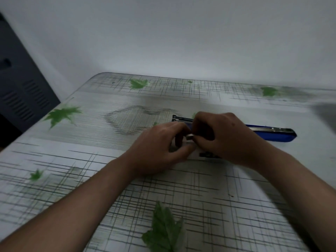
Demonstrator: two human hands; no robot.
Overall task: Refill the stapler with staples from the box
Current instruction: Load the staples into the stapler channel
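Observation:
A blue stapler (pixel 272 136) lies opened flat on the table, its metal staple channel (pixel 181 118) reaching left behind my hands and its blue lid stretching right. In front of it sits a small white staple box (pixel 205 155) with dark print, mostly covered by my hands. My left hand (pixel 160 148) curls around the box's left side. My right hand (pixel 223 137) pinches a short silvery strip of staples (pixel 190 137) just above the box, between both hands' fingertips.
The table (pixel 109 160) wears a pale cloth with grey cross-hatching and green leaf prints. A dark grey vented appliance (pixel 20 91) stands off the table's left edge. A plain white wall (pixel 181 42) runs along the back.

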